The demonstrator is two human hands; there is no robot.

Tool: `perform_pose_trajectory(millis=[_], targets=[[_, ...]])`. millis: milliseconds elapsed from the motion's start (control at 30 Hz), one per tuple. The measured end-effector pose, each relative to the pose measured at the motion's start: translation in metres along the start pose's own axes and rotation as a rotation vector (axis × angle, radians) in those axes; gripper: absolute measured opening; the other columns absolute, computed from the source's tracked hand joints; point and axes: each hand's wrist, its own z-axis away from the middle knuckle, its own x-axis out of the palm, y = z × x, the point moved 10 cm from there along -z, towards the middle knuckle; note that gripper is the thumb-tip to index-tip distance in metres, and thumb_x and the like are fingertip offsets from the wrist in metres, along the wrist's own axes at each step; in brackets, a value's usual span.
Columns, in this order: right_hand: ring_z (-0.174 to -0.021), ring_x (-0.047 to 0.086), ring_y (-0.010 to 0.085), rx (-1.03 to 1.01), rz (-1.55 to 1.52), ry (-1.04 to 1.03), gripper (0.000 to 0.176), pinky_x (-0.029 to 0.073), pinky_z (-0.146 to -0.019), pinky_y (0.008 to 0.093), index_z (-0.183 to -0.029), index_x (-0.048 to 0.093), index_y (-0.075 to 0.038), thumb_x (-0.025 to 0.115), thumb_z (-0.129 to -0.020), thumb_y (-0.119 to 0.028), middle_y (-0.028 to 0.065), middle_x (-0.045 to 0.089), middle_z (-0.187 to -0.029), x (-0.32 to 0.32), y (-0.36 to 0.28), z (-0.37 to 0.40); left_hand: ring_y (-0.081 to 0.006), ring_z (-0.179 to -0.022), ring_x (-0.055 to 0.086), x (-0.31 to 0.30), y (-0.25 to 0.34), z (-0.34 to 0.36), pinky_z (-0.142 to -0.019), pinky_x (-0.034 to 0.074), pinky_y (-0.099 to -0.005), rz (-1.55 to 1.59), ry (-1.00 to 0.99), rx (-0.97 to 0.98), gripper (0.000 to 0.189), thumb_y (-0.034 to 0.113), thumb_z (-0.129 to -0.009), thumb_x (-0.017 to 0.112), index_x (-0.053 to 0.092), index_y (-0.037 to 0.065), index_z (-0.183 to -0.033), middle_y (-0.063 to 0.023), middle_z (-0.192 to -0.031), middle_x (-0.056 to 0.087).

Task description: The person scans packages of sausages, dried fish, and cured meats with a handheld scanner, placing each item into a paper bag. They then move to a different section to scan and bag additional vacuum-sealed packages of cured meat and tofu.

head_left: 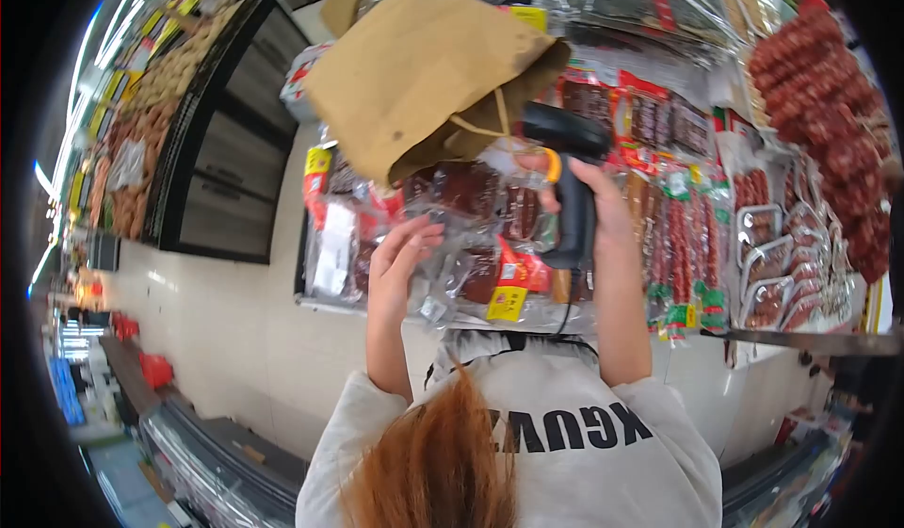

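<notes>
Upward, right hand (600, 206) grips scanner (563, 135) (left hand (399, 257) touches packet (474, 272)).

Bright, even shop light comes from strip lights (132, 5) (bent into arcs by the lens). Edges curve strongly, corners are black. Glare spots the plastic packets (471, 245); the paper bag (424, 66) looks slightly soft.

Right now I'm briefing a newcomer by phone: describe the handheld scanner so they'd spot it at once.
Find the big brown paper bag tilted over the shelves of red packaged sausages. At its lower right edge, the right hand grips a black pistol-shaped plastic scanner. Its orange trigger and dangling black cable set it apart from the clear-wrapped meat packs around it.
</notes>
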Motion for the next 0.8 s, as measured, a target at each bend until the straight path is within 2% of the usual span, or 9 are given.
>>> perform_pose_trajectory(millis=[100,167,233,333,433,500,567,633,800], targets=[[-0.065,0.054,0.0138,-0.046,-0.027,-0.036,0.044,0.043,-0.056,0.0215,-0.114,0.034,0.005,0.043,-0.079,-0.020,0.0192,0.047,-0.108,0.013,0.003,0.018,-0.0109,-0.079,0.051,-0.065,0.006,0.023,-0.067,0.037,-0.0202,-0.117,0.229,0.077,0.027,0.013,-0.080,0.043,0.048,-0.002,-0.102,-0.0088,-0.090,0.056],[-0.064,0.054,0.0156,-0.066,-0.005,0.026,0.048,0.043,-0.055,0.0223,-0.116,0.031,0.005,0.044,-0.077,-0.019,0.0218,0.046,-0.108,0.011,0.010,0.032,-0.0099,-0.076,0.050,-0.102,0.015,0.036,-0.067,0.037,-0.0198,-0.209,0.386,0.131,0.024,0.013,-0.081,0.044,0.050,-0.002,-0.098,-0.0067,-0.086,0.056],[-0.062,0.055,0.0166,-0.087,0.136,0.015,0.050,0.045,-0.054,0.0235,-0.115,0.032,0.005,0.047,-0.074,-0.020,0.0234,0.047,-0.105,0.017,0.014,0.043,-0.0133,-0.084,0.048,-0.144,0.015,0.048,-0.072,0.038,-0.0239,-0.380,0.555,0.206,0.026,0.014,-0.080,0.046,0.049,-0.002,-0.100,-0.0093,-0.096,0.052],[-0.059,0.054,0.0165,-0.006,0.369,0.076,0.047,0.045,-0.054,0.0245,-0.107,0.040,0.008,0.048,-0.072,-0.024,0.0270,0.049,-0.100,0.013,0.031,0.056,-0.0184,-0.094,0.043,-0.180,0.009,0.065,-0.077,0.037,-0.0284,-0.607,0.755,0.168,0.034,0.017,-0.078,0.048,0.044,-0.001,-0.106,-0.0127,-0.105,0.043],[-0.059,0.054,0.0166,0.035,0.359,0.085,0.046,0.045,-0.055,0.0250,-0.106,0.040,0.008,0.048,-0.072,-0.022,0.0272,0.050,-0.098,0.013,0.050,0.059,-0.0225,-0.099,0.039,-0.202,-0.017,0.062,-0.079,0.037,-0.0310,-0.670,0.746,0.060,0.042,0.021,-0.077,0.050,0.038,0.001,-0.113,-0.0146,-0.108,0.039],[-0.059,0.054,0.0165,0.055,0.333,0.092,0.046,0.045,-0.055,0.0250,-0.106,0.040,0.009,0.048,-0.073,-0.021,0.0271,0.050,-0.097,0.013,0.060,0.056,-0.0225,-0.095,0.042,-0.207,-0.020,0.062,-0.078,0.038,-0.0303,-0.700,0.750,0.036,0.048,0.020,-0.076,0.051,0.034,0.000,-0.116,-0.0143,-0.108,0.039],[-0.062,0.055,0.0161,0.078,0.289,0.097,0.043,0.044,-0.055,0.0231,-0.108,0.039,0.007,0.048,-0.074,-0.019,0.0221,0.053,-0.095,0.010,0.068,0.053,-0.0208,-0.090,0.045,-0.206,-0.030,0.058,-0.075,0.039,-0.0288,-0.575,0.678,0.024,0.050,0.019,-0.075,0.052,0.033,-0.003,-0.115,-0.0149,-0.107,0.039],[-0.063,0.054,0.0160,0.082,0.280,0.134,0.040,0.043,-0.056,0.0235,-0.108,0.039,0.006,0.047,-0.076,-0.017,0.0219,0.053,-0.094,0.004,0.073,0.054,-0.0183,-0.085,0.047,-0.203,-0.033,0.064,-0.071,0.040,-0.0269,-0.584,0.677,-0.001,0.055,0.015,-0.074,0.055,0.029,-0.004,-0.118,-0.0152,-0.105,0.040],[-0.063,0.054,0.0167,0.059,0.274,0.139,0.038,0.043,-0.058,0.0244,-0.108,0.039,0.006,0.047,-0.076,-0.015,0.0221,0.053,-0.094,0.006,0.082,0.053,-0.0152,-0.082,0.048,-0.179,-0.054,0.070,-0.070,0.039,-0.0244,0.089,0.678,-0.050,0.062,0.008,-0.072,0.056,0.019,-0.003,-0.121,-0.0129,-0.098,0.044]])
